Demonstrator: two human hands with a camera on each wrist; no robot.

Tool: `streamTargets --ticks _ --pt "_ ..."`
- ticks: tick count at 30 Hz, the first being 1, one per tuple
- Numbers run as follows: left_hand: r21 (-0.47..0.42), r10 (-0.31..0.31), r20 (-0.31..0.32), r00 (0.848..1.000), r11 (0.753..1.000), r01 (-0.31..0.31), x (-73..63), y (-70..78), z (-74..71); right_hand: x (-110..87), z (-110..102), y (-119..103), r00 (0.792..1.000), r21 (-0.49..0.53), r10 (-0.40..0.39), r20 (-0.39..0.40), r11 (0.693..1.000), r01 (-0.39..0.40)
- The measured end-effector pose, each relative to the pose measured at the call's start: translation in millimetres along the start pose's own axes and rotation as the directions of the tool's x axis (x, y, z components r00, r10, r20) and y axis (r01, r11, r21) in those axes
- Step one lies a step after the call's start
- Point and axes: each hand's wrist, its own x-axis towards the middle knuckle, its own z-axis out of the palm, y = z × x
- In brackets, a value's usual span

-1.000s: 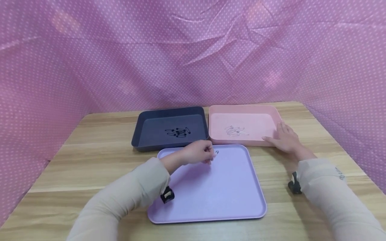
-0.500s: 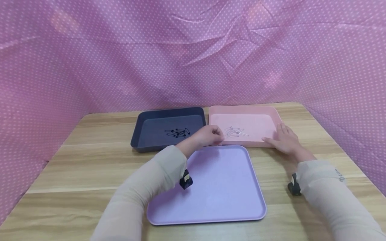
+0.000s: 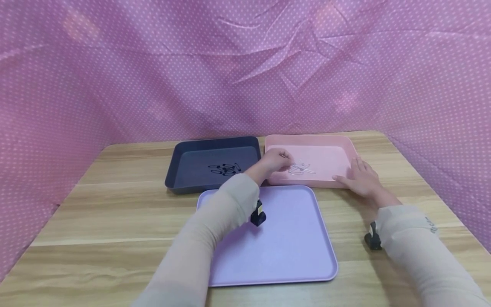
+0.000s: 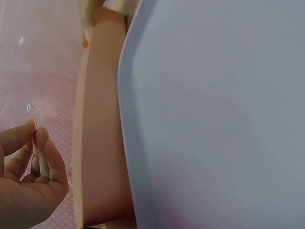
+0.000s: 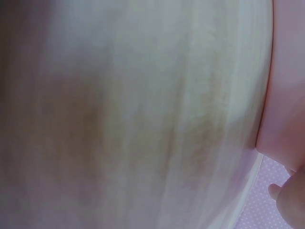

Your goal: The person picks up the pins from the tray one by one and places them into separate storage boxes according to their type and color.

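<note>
My left hand [image 3: 279, 160] is over the left part of the pink tray [image 3: 326, 183]. Between thumb and fingertips it pinches a silver safety pin [image 4: 31, 112], which points up in the left wrist view. A loose pile of silver safety pins [image 3: 301, 169] lies on the tray floor just beside the fingertips. My right hand [image 3: 362, 179] rests on the front right corner of the same tray, fingers extended over the rim. Only a small part of that hand [image 5: 291, 198] shows in the right wrist view.
To the left stands a dark grey tray [image 3: 195, 164] with several black safety pins [image 3: 226, 169]. A flat lilac tray [image 3: 287, 243] lies in front of both, under my left forearm. Pink dotted cloth [image 3: 245, 72] hangs behind the wooden table [image 3: 107, 204].
From the lilac tray's back edge, my left hand has carried the safety pin away and rightward over the pink tray. My right hand has stayed at the corner.
</note>
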Motion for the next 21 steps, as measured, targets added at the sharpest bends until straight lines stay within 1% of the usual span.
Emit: streamTargets --ticks 2,4,7,8,10,11,14,15,16,17,19,21 --pt "0.033 0.012 -0.023 1.0 0.999 -0.011 6.2 0.2 2.0 -0.3 -0.7 -0.4 1.0 -0.005 0.001 -0.003 1.0 -0.001" --pt "0.079 0.006 -0.042 0.999 0.997 -0.003 12.2 0.3 3.6 -0.8 -1.5 -1.0 1.0 -0.003 0.002 -0.004 1.0 -0.002" --pt "0.161 -0.009 -0.061 0.998 0.987 0.019 23.9 -1.8 5.6 -2.0 -2.1 -2.7 1.0 0.008 -0.002 -0.002 1.0 0.002" --pt "0.183 0.029 -0.063 0.998 0.983 -0.017 36.2 -11.5 6.4 -2.2 -2.0 -3.3 1.0 0.014 -0.003 -0.001 1.0 0.003" --pt "0.245 0.034 -0.07 0.997 0.969 -0.016 44.4 -14.5 8.3 -2.5 -1.1 -3.7 1.0 0.017 -0.006 0.0 1.0 0.006" --pt "0.25 0.031 -0.078 0.996 0.968 -0.011 46.3 -15.8 9.9 -2.5 -0.6 -3.6 1.0 0.018 -0.006 0.0 1.0 0.006" --pt "0.233 0.046 -0.094 0.995 0.972 -0.023 45.8 -18.8 15.7 -2.0 1.1 -2.8 1.0 0.018 -0.003 -0.001 1.0 0.003" --pt "0.247 0.017 -0.098 0.995 0.969 0.008 36.4 -10.5 17.6 -1.8 1.3 -2.5 1.0 0.015 -0.001 -0.001 1.0 0.001" --pt "0.24 0.023 -0.102 0.995 0.971 0.002 35.6 -10.7 20.1 -1.6 1.4 -2.2 1.0 0.015 0.001 -0.003 1.0 -0.001" --pt "0.246 0.04 -0.092 0.995 0.969 -0.016 33.8 -10.3 21.7 -1.6 1.2 -2.1 1.0 0.016 0.002 -0.005 1.0 -0.002" --pt "0.299 0.069 -0.079 0.994 0.953 -0.043 35.4 -10.0 25.4 -1.4 0.7 -1.5 1.0 0.02 0.006 -0.006 1.0 -0.006" --pt "0.373 0.104 -0.07 0.992 0.925 -0.071 37.7 -9.2 28.7 -1.5 -0.3 -0.8 1.0 0.024 0.01 -0.008 1.0 -0.01"
